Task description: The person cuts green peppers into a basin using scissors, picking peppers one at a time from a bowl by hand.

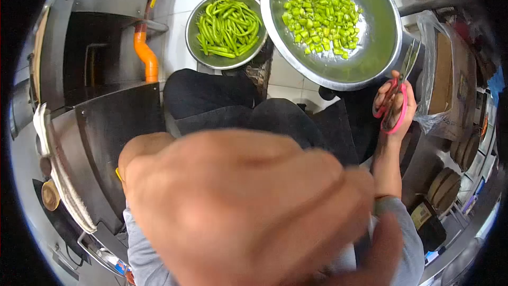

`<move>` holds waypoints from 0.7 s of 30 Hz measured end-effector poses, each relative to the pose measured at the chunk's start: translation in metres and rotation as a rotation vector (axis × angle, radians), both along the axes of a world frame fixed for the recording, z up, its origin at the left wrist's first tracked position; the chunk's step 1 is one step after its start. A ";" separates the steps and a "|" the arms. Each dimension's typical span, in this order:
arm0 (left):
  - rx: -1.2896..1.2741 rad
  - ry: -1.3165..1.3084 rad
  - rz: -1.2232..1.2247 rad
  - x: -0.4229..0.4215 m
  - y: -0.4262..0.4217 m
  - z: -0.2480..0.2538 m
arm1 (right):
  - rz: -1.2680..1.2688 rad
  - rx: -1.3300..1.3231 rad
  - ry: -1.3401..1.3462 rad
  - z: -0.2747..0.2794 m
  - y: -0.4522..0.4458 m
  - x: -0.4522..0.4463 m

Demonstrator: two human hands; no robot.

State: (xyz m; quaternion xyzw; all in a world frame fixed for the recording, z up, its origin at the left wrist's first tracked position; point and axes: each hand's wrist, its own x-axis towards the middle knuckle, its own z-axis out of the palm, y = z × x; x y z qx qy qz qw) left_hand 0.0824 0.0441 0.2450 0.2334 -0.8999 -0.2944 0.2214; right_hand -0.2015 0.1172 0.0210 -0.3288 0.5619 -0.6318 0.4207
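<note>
My right hand (396,107) grips a pair of scissors (392,107) by its pink handles, with the metal blades pointing up and away from me. Just left of the blades, a large metal bowl (373,66) is tilted and holds chopped green pieces (323,16). A smaller metal bowl (197,55) to its left contains whole, slim green vegetables (228,26) that look like long peppers. My left hand (238,206) is raised very close to the camera, blurred and filling the lower middle. Its fingers are smeared, so anything in it is hidden.
An orange pipe (145,53) runs down beside the metal cabinet on the left. On the right is a cardboard box (452,74) partly wrapped in clear plastic. My legs in dark cloth (222,103) lie below the bowls. White floor tiles (286,71) show between them.
</note>
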 end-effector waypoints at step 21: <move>0.558 -0.828 0.444 0.127 -0.233 -0.316 | -0.132 0.073 0.172 0.000 0.005 -0.006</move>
